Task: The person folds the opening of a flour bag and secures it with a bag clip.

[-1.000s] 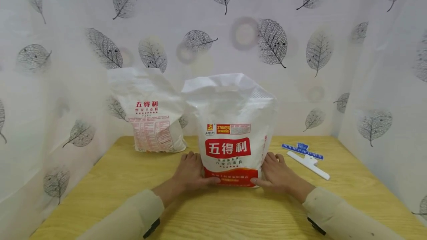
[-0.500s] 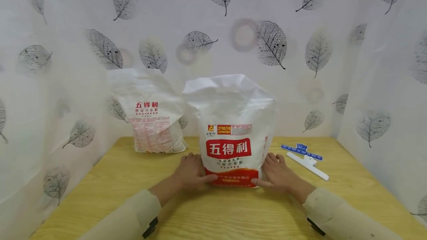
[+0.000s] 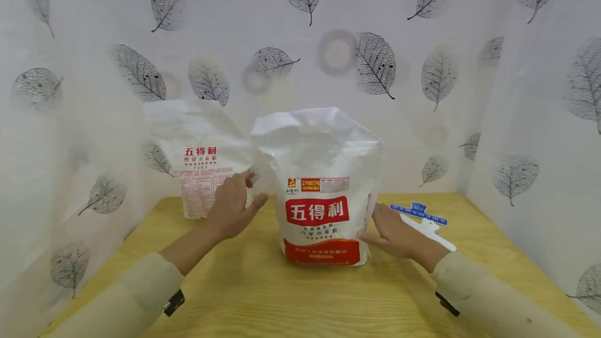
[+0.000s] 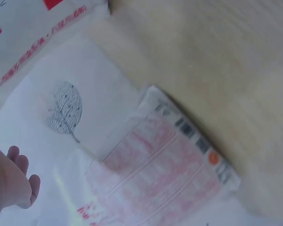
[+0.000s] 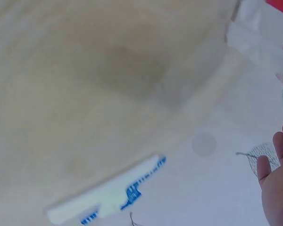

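A large white flour bag (image 3: 324, 158) with red printing stands upright in the middle of the table in the head view. My right hand (image 3: 394, 233) is at its lower right side, fingers extended and partly behind the bag; whether it touches the bag is unclear. My left hand (image 3: 232, 207) is raised off the table, left of that bag, with relaxed fingers and nothing held. Behind it stands a second flour bag (image 3: 192, 132), its lower right part hidden by the hand. The left wrist view shows this second bag's printed panel (image 4: 151, 165) close by.
To the right on the wooden table (image 3: 300, 301) lie a blue bag clip (image 3: 422, 214) and a white bag clip (image 3: 434, 233), the latter partly covered by my right hand. A leaf-patterned curtain (image 3: 300, 30) encloses the back and sides.
My left hand has come off the front flour bag's lower left side and moved left and up, before the second bag. My right hand has eased up slightly, its thumb off the bag's front.
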Tool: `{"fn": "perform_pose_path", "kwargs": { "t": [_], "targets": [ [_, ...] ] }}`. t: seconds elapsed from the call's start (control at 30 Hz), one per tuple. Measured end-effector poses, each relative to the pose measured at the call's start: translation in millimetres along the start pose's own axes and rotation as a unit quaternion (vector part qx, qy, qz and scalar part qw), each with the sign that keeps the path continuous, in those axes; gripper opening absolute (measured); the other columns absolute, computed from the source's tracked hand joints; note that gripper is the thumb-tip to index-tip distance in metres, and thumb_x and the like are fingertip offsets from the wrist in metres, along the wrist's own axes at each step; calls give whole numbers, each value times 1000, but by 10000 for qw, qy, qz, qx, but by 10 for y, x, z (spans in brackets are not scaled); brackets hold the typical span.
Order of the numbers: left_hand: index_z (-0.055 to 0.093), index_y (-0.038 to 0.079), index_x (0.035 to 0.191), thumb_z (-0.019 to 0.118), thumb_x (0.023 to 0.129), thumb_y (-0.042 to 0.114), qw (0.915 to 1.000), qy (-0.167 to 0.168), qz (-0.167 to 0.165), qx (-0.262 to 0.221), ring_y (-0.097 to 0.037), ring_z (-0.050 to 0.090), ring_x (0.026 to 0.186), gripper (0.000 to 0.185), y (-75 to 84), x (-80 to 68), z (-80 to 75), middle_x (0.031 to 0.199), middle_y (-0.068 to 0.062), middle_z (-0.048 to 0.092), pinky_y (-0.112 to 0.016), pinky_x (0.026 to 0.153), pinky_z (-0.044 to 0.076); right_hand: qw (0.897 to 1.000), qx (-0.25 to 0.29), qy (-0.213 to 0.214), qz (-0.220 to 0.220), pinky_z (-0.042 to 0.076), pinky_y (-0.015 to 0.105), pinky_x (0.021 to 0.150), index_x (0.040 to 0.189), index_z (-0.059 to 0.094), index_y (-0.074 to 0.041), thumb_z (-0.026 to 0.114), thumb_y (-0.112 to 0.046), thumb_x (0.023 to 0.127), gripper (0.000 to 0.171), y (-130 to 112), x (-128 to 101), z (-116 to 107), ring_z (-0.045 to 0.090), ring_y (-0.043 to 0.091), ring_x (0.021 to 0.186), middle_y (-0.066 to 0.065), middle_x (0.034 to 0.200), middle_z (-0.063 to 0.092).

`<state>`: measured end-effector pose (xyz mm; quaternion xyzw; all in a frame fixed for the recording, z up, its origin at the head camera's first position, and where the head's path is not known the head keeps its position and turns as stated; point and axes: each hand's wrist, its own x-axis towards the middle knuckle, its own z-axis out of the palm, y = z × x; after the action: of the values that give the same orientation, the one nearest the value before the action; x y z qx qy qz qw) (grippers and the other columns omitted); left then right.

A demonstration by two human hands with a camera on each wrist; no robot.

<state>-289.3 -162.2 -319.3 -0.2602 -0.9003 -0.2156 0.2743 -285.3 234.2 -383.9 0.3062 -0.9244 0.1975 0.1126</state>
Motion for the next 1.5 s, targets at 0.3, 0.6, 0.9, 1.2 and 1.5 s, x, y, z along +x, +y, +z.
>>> {"fn": "perform_pose_path", "kwargs": {
  "t": [0.3,0.6,0.9,1.2,1.5],
  "targets": [
    [43,-3,137,29,100,68,9960,393,382,701,-35,49,103,81,49,269,-543,112,-18,55,-54,88,35,9972,-414,505,-377,29,61,94,146,31,-2,50,-30,103,55,-32,291,-634,41,35,117,20,130,47],
    [42,2,141,41,99,64,9869,316,497,1504,-36,39,125,75,303,732,-670,137,-20,47,-55,102,27,9913,-775,1004,-352,35,62,98,134,44,1,53,-32,101,47,-164,511,-1094,45,35,110,22,123,52],
    [40,13,147,46,100,58,9829,-155,855,1624,-27,32,142,66,775,1289,-541,153,-8,40,-55,107,21,9701,-1212,1973,-734,39,54,85,114,53,5,62,-26,93,39,-303,731,-1201,50,33,91,21,103,58],
    [66,20,122,59,101,32,9836,-301,1157,1350,-23,51,121,25,884,1493,-593,125,0,69,-51,106,24,9464,-1814,2319,-1329,39,49,78,102,57,3,75,-22,84,36,-371,811,-1325,52,32,86,17,93,59],
    [70,17,102,61,100,26,9654,490,1543,2045,-23,62,98,13,855,1457,-641,104,-1,75,-48,102,32,8952,-2447,2409,-2840,44,48,78,86,61,-4,78,-6,81,18,-422,883,-1308,56,31,86,13,86,59]
  ]
}}
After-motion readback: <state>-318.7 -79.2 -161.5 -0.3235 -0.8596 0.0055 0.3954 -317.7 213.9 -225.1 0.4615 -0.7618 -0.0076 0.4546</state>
